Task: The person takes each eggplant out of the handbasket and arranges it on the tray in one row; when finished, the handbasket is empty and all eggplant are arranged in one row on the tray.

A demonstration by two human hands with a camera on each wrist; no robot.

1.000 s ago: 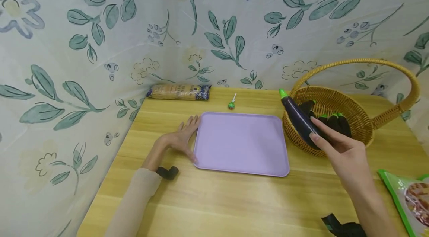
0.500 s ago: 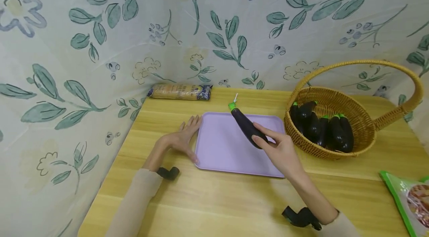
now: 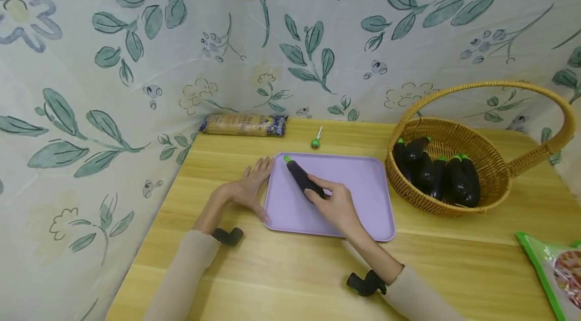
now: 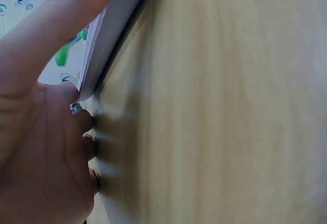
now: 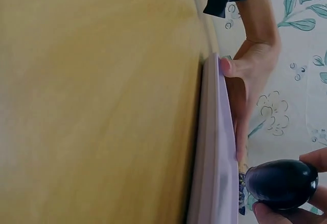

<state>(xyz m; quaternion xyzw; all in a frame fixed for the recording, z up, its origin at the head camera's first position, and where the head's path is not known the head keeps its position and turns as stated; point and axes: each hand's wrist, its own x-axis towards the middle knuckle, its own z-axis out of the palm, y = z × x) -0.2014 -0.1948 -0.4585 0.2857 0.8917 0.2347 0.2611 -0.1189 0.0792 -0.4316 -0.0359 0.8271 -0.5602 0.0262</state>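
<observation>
My right hand (image 3: 336,205) pinches a dark purple eggplant (image 3: 301,178) near its thick end, over the left part of a lilac tray (image 3: 354,180). The green stem end points to the tray's far left corner. In the right wrist view the eggplant (image 5: 282,184) shows its rounded end between thumb and fingers; whether it touches the tray is hard to tell. My left hand (image 3: 247,190) rests at the tray's left edge with fingers spread and thumb by the near corner. In the left wrist view that hand (image 4: 46,147) lies against the tray's side (image 4: 110,35).
A wicker basket (image 3: 492,205) with a tall handle stands right of the tray, holding several eggplants (image 3: 424,170). Behind the tray lie a lollipop (image 3: 315,142) and a long packet of what looks like noodles (image 3: 244,125). A green-edged bag (image 3: 556,270) lies at the right.
My right hand has carried the eggplant left from over the basket to the tray's left part, and lower. The left hand has stayed at the tray's edge.
</observation>
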